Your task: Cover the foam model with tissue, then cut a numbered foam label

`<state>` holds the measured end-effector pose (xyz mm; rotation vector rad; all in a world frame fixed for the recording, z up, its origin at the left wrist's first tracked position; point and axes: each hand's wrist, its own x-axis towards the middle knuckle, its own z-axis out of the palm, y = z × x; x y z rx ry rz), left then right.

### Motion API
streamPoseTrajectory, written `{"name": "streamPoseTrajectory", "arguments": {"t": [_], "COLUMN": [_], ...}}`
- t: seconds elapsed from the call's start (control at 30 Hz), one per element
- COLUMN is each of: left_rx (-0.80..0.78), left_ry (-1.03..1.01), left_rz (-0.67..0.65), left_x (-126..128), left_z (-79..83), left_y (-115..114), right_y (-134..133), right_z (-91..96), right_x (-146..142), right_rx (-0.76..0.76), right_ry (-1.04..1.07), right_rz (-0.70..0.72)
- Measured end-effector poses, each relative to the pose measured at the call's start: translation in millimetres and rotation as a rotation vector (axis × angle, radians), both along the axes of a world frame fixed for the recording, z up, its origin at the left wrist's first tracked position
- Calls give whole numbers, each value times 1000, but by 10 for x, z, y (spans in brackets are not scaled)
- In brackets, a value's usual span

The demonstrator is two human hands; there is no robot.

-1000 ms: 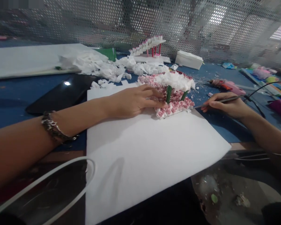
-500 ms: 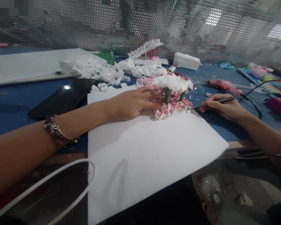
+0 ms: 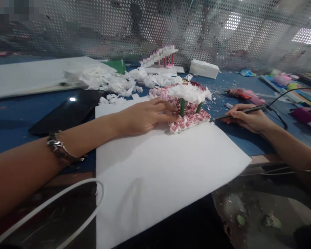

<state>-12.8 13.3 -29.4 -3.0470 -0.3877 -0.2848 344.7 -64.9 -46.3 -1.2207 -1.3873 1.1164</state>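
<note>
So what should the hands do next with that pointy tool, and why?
Probably ease the thin tool along the near edge of the pink model: the right hand holds its tip there, and the left hand lies flat on it, steadying it.

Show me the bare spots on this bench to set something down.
Bare: near half of the white sheet, between both forearms; the blue tabletop left of the black tablet. Crowded: paper scraps behind the left hand, the flower model, the right hand with its thin tool.
</note>
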Motion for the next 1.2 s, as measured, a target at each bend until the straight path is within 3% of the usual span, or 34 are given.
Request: {"name": "streamPoseTrajectory", "arguments": {"t": [0.9,1.07,1.13,1.2], "left_rx": [33,50,65,85], "left_ry": [-37,-48,-37,-42], "left_rz": [-32,-38,-16,26], "left_x": [-19,-13,-15,-26], "left_z": [-45,-35,-28,-23], "left_y": [36,28,12,-5], "right_y": [-65,-54,-28,26], "right_z": [-19,-33,-26,-4], "right_x": [114,134,132,126], "right_rx": [12,156,263,424], "right_ry": [-55,69,-86,-410], "right_rz": [-31,-110,-148,-156]}}
